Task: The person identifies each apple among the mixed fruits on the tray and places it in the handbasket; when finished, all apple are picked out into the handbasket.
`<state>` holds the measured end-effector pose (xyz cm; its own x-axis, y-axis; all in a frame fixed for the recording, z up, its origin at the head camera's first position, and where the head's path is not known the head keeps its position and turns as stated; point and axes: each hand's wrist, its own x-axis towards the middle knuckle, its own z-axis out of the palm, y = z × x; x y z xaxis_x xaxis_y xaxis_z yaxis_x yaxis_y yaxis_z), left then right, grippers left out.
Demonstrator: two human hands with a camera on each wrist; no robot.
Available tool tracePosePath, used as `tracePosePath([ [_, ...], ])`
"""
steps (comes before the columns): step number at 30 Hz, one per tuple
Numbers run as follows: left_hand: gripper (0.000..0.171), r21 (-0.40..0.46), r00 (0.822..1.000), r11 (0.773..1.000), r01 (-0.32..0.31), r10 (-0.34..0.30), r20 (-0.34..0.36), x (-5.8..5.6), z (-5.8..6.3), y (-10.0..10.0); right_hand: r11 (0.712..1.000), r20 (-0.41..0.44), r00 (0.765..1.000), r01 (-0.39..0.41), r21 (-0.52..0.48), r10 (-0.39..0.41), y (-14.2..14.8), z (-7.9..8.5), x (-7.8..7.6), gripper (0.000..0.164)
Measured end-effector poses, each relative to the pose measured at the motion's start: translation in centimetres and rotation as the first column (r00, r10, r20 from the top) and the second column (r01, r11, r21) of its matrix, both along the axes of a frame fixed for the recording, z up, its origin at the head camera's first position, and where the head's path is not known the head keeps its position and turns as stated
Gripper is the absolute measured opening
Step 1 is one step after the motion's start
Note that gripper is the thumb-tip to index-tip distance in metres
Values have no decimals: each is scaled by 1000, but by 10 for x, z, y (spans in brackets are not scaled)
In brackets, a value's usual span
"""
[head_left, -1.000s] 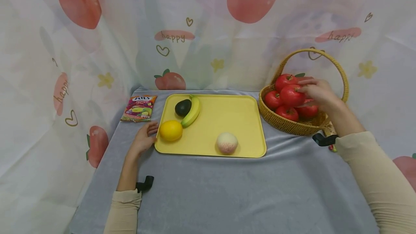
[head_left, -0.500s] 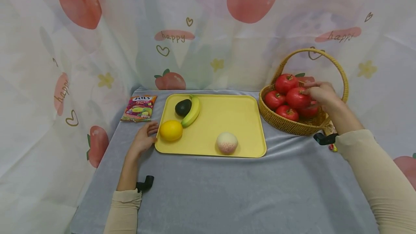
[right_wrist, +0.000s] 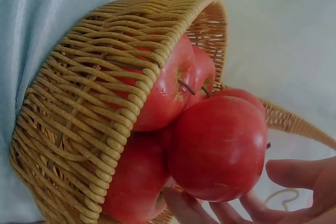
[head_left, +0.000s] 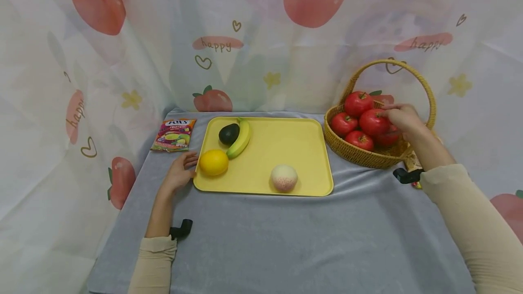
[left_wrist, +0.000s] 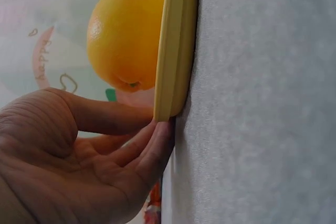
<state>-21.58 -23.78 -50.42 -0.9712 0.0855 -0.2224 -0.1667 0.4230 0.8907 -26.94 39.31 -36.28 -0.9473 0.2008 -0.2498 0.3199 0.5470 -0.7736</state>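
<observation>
My right hand (head_left: 404, 119) is at the right side of the wicker basket (head_left: 367, 160), beside a red apple (right_wrist: 218, 148) on top of the pile. In the right wrist view the thumb stands a little apart from that apple, and the other fingers pass partly behind it. Several more red apples (head_left: 344, 124) fill the basket. My left hand (head_left: 180, 172) lies at the left edge of the yellow tray (head_left: 261, 149), its thumb and fingertips right at the rim. A yellow-orange citrus fruit (left_wrist: 126, 38) sits on the tray close by that hand.
Also on the tray are an avocado (head_left: 229, 134), a banana (head_left: 240, 139) and a peach (head_left: 284, 178). A FOX'S candy bag (head_left: 174, 135) lies at the back left. Behind the right wrist shows part of a packet (head_left: 411, 162). A grey cloth (head_left: 278, 244) covers the table.
The apple by my right hand has shifted slightly right and down into the pile, and the hand has eased right with its fingers loosening. My left hand stays at the tray.
</observation>
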Motion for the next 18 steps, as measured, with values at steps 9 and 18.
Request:
tracePosePath([
  [9,55,-24,994,996,-90,88,-70,7,14,-4,994,-126,990,67,87,-56,-13,5,12,79],
  [18,48,-135,957,982,-131,90,-276,16,50,-8,975,-393,919,113,190,-30,-43,8,35,58],
])
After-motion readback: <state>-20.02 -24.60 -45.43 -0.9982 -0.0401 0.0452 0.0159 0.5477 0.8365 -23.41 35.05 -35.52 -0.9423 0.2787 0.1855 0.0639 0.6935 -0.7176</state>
